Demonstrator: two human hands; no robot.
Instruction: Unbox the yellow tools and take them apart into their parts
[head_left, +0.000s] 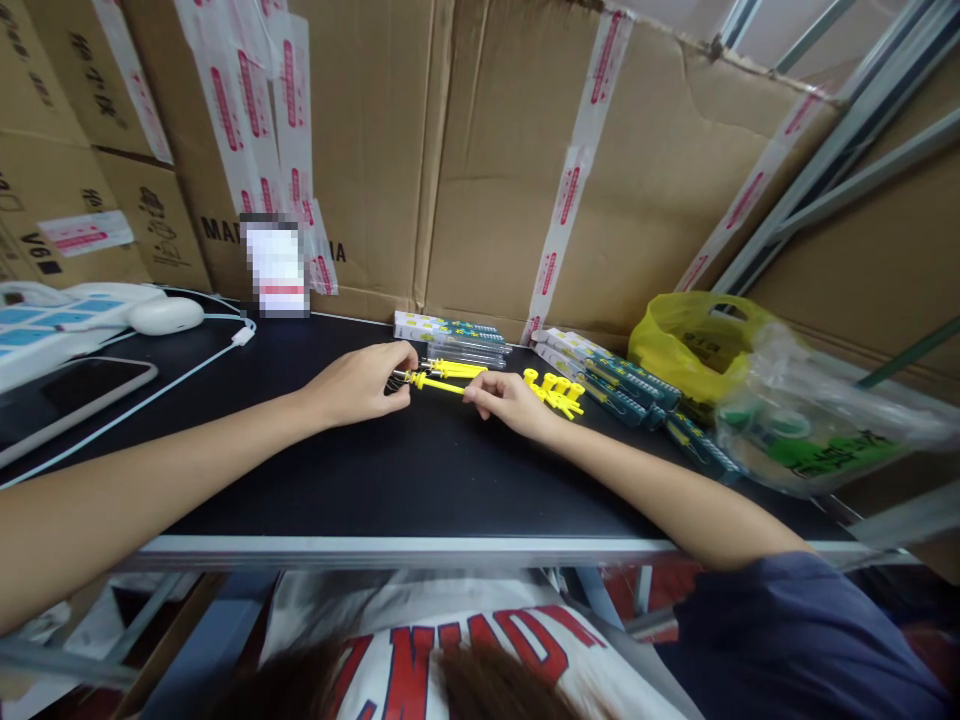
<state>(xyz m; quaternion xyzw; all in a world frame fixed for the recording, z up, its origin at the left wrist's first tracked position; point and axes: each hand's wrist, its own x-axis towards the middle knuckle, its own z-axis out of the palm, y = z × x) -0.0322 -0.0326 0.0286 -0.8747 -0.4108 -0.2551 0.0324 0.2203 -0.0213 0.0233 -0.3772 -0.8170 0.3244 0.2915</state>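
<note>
A thin yellow rod (442,385) with a collar and a dark, wiry metal end spans the gap between my hands, above the black tabletop. My left hand (367,383) has its thumb and fingers closed around the metal end, so part of it is hidden. The plain yellow end is pinched by my right hand (506,400). Just behind lie more yellow rods (457,369) with metal parts, beside a few clear tubes (466,353). To the right of my right hand sits a small cluster of yellow plastic pieces (553,390).
Printed slim boxes (446,328) lie at the back, and more boxes (611,375) are stacked at right. Beyond them are a yellow plastic bag (686,345) and a clear bag (817,440). A phone (71,395) and white cable lie left. Cardboard (495,200) walls the back.
</note>
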